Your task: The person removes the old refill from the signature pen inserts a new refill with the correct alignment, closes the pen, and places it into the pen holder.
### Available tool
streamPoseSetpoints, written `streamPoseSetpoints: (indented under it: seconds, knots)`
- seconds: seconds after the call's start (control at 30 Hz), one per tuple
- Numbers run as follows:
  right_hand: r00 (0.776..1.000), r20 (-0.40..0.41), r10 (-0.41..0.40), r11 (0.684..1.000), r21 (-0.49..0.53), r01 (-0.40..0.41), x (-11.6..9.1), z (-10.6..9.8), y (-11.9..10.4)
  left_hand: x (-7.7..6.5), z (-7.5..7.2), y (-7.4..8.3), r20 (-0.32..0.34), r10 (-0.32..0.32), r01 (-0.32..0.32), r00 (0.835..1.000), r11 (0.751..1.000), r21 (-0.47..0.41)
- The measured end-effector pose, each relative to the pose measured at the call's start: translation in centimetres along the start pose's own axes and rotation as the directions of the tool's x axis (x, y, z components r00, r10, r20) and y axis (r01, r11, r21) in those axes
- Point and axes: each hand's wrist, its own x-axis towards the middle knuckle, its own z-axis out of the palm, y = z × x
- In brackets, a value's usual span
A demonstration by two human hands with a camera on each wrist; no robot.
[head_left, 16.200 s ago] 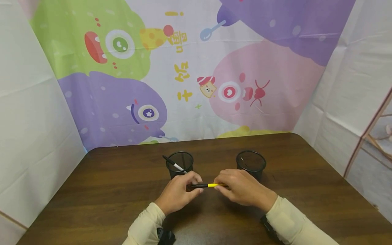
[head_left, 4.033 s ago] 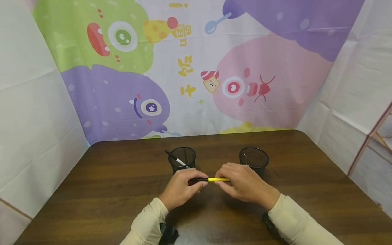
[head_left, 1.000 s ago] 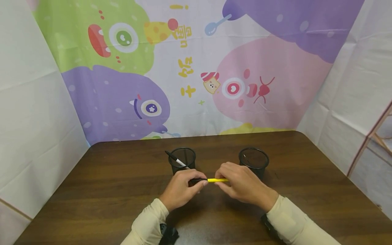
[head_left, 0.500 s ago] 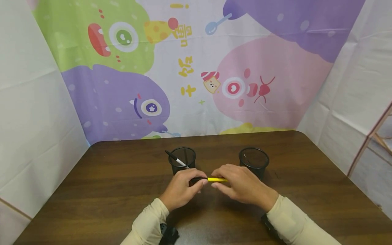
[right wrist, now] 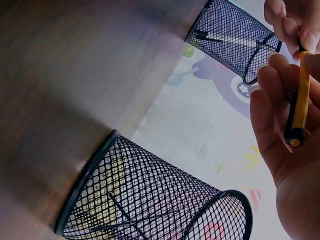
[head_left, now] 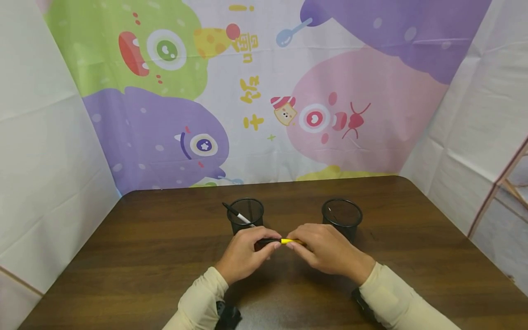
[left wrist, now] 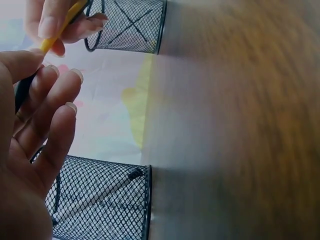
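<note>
Just in front of two black mesh cups, both hands hold a yellow-and-black pen [head_left: 286,241] level between them. The left hand [head_left: 246,252] grips its black part between thumb and fingers; in the left wrist view the other fingers are spread loosely. The right hand [head_left: 330,250] pinches the yellow part [right wrist: 302,95], its fingertips close to the left thumb. In the right wrist view, the pen's black end with a yellow tip and a black strip along the side lie over the right palm. A black-and-white pen [head_left: 240,217] leans in the left mesh cup [head_left: 236,228].
The right mesh cup [head_left: 349,230] stands behind the right hand, level with the left cup. A brown wooden table [head_left: 156,256] lies beneath. Behind it hangs a cartoon-printed cloth [head_left: 264,156], with white cloth walls at both sides.
The right thumb and fingers spread apart half a second ago, then came together on the pen nearer the left hand; less yellow shows between the hands. The left hand has barely moved.
</note>
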Motion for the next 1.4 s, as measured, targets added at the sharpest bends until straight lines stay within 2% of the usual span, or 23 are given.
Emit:
streamPoseSetpoints:
  seconds: [0.17,0.33,0.87,1.4]
  knots:
    - [1.000,-0.014,-0.007,1.000,-0.002,0.007,0.07,0.02,-0.04,0.03,-0.09,-0.05,0.006,0.020,-0.020,1.000,0.999,0.033]
    - [1.000,-0.024,-0.012,1.000,-0.013,0.012,0.09,0.05,-0.03,0.05,-0.04,-0.04,0.011,0.003,-0.003,1.000,1.000,0.001]
    - [1.000,-0.013,-0.004,0.999,-0.044,0.003,0.02,-0.38,0.20,-0.13,-0.04,-0.17,0.013,-0.044,0.044,0.999,0.999,-0.030]
    - [1.000,-0.010,-0.017,0.999,-0.041,0.017,-0.12,-0.45,0.60,-0.15,-0.31,-0.09,0.011,-0.060,0.060,0.998,0.998,-0.016]
